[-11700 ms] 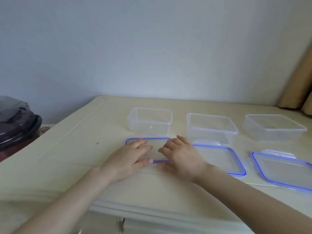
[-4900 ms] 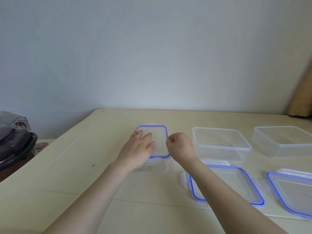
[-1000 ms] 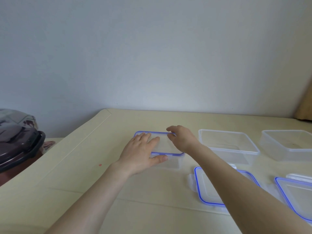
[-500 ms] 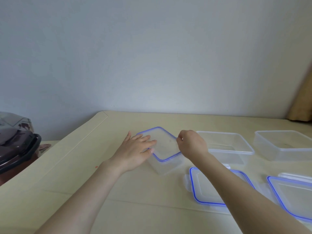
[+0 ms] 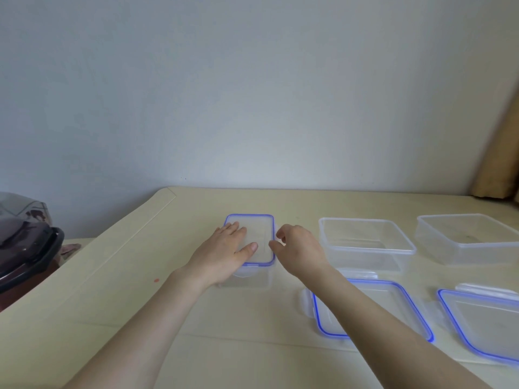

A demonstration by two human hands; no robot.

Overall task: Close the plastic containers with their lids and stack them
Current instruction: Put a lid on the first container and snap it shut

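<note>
Now the left hand (image 5: pixel 224 249) presses flat on the lidded small container (image 5: pixel 250 249) at the surface's (image 5: pixel 140 276) middle, long axis running near to far, while the right hand (image 5: pixel 297 252), fingers loosely curled and holding nothing, hovers just beside its right edge.

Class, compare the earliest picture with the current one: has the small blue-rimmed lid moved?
Yes. The small lid left the table in front of the small container and now sits on top of it, under the left hand.
</note>
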